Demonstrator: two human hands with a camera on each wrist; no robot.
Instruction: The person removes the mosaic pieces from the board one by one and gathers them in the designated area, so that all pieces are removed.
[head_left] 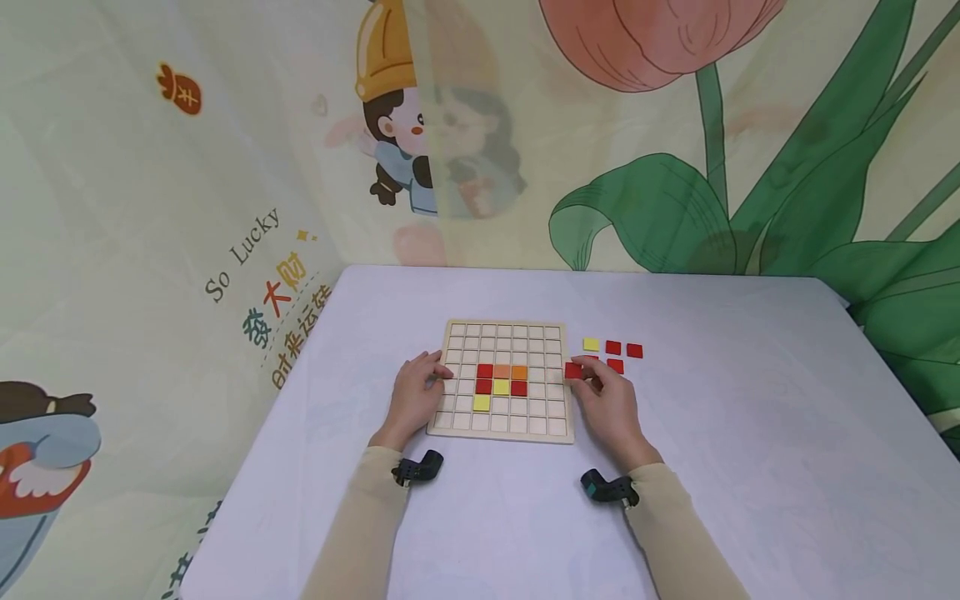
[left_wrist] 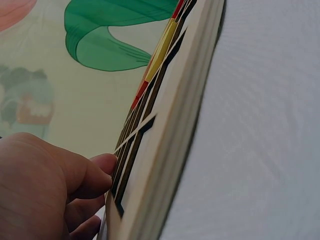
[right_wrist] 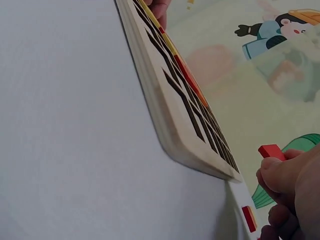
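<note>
Left hand (head_left: pixel 412 396): grip relaxed, fingers touching the left edge of the gridded board (head_left: pixel 540 412).
Board: flat on the table (head_left: pixel 750 417), between the hands.
Placed tiles (head_left: pixel 501 387): red, peach, orange in one row; red, yellow, red in the next; one yellow nearer the person, under the left reds.
Right hand (head_left: pixel 609 404): grip pinching a red tile (head_left: pixel 573 370) at the board's right edge.
Loose tiles (head_left: pixel 613 347): yellow and red, beyond the right hand, one partly hidden.
</note>
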